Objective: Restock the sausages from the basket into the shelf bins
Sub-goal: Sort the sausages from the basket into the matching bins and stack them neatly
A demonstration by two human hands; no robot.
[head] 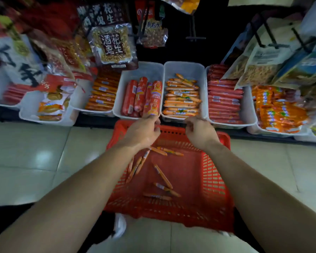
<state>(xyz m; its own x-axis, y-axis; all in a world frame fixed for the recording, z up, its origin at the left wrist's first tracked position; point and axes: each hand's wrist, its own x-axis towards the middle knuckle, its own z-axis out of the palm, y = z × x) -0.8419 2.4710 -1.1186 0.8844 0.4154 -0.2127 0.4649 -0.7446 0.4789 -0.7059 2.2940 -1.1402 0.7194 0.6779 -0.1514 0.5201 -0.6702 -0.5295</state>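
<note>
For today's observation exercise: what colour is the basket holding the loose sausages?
The basket is red, seen best in the head view.

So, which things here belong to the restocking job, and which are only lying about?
Job: red plastic basket; thin orange sausages in it; white plastic bin of similar ones; thick red sausage held by the left hand; right hand.
Lying about: hanging peanut bags; white bin of yellow snack packs.
</note>
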